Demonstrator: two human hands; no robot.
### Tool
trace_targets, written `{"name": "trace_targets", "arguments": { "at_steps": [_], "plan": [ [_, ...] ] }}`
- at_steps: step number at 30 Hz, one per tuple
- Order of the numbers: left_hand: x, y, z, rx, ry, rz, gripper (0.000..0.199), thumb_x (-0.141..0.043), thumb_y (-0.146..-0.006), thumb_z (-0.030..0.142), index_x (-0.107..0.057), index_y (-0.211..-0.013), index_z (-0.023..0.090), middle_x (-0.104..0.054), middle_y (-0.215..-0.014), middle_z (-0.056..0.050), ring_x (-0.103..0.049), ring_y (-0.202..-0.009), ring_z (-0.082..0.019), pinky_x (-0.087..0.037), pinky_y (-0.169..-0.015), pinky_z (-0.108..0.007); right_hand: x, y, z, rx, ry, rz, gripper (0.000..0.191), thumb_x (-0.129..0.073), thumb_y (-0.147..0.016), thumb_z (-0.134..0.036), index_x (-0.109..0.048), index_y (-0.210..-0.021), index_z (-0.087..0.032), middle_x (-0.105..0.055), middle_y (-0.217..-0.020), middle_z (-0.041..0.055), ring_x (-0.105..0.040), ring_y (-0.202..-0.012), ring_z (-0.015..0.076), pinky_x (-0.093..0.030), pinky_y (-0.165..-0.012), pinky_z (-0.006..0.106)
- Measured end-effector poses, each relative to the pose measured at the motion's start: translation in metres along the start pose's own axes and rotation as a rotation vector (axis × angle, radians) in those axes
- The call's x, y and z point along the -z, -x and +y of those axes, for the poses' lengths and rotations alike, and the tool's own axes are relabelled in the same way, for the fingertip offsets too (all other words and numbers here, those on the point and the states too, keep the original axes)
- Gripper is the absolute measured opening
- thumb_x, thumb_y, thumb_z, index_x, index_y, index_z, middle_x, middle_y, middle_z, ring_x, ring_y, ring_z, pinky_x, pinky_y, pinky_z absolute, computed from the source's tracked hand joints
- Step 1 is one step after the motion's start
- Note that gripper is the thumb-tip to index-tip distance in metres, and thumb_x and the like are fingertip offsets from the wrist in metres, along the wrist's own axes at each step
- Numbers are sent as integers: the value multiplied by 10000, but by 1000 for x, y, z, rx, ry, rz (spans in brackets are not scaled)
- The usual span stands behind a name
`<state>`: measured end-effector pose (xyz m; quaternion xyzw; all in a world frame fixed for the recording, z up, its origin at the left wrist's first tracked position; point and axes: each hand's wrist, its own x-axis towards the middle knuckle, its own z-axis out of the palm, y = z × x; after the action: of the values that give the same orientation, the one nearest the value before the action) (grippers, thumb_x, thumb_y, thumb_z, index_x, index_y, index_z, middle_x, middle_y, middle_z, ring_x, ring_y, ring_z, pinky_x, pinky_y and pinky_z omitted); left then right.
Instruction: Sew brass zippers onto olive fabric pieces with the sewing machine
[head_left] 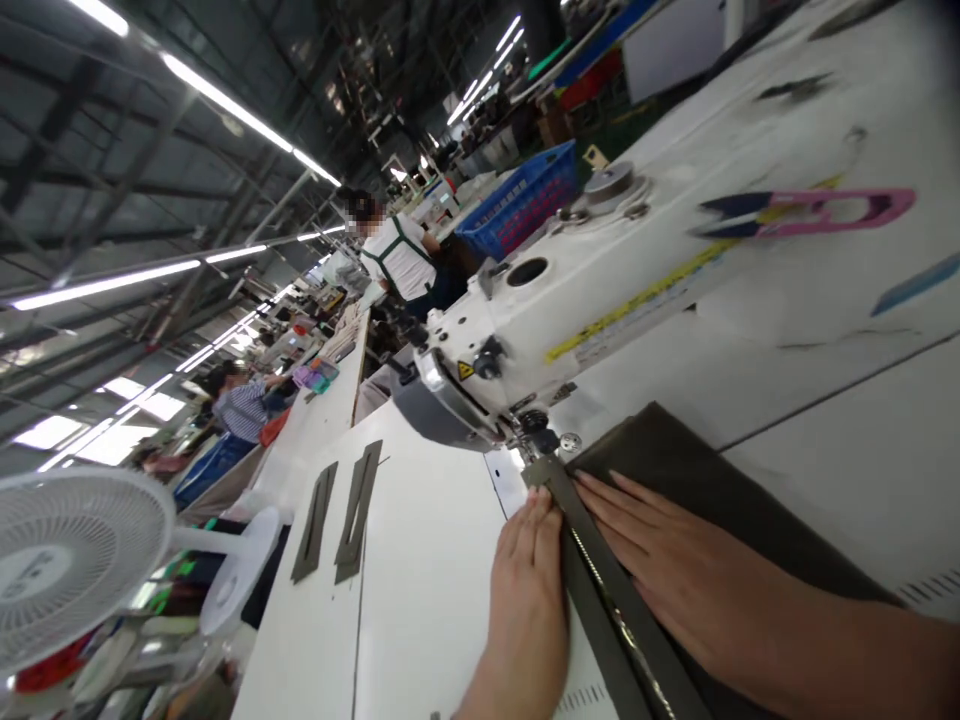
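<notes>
Dark olive fabric (652, 450) lies under the head of a white sewing machine (517, 310). Along it runs a strip with a gold-toothed zipper (611, 607), its far end by the presser foot (534, 440). My left hand (529, 590) rests on the zipper strip's left edge, fingertips close to the foot, fingers extended and together. On the other side, my right hand (675, 560) lies flat with fingers stretched out, pressing the fabric beside the zipper. Neither hand grips anything. Whether the needle is in the cloth is too small to tell.
Olive fabric strips (358, 510) lie on the white table to the left. Pink-handled thread snips (817, 212) rest on the machine arm. A white fan (75, 570) stands at the left edge. Beyond are a blue basket (517, 200) and people at other stations.
</notes>
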<state>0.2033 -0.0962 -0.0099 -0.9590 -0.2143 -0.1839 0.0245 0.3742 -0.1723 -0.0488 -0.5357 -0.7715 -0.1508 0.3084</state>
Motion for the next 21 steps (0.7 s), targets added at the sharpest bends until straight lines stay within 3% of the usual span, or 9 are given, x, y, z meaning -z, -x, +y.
{"name": "trace_targets", "arguments": {
  "at_steps": [9,13,21],
  "plan": [
    [-2,1,12,126,11,98,213,-468,-929,123,-604,-1093,120,-616,-1175,-151,-578,-1099,-261,-553,-889,-430,0,11,6,173,140,-96,590,-431,-814,-161,-382,-1393,-60,-406,-1427,176,-335,-1336,293,-394,-1031,476],
    [-5,2,10,63,-29,102,236,-449,-939,138,-603,-1112,96,-633,-1129,-151,-608,-1001,-242,-569,-841,-393,1,10,7,192,147,-85,605,-389,-823,-151,-334,-1418,-54,-425,-1410,184,-372,-1315,286,-425,-1001,475],
    [-12,-6,2,16,-65,150,268,-379,-966,152,-621,-1050,75,-646,-1110,-136,-618,-1014,-240,-543,-906,-368,2,3,14,234,174,-43,601,-353,-845,-148,-299,-1432,-35,-476,-1368,189,-415,-1288,266,-451,-967,441]
  ]
}}
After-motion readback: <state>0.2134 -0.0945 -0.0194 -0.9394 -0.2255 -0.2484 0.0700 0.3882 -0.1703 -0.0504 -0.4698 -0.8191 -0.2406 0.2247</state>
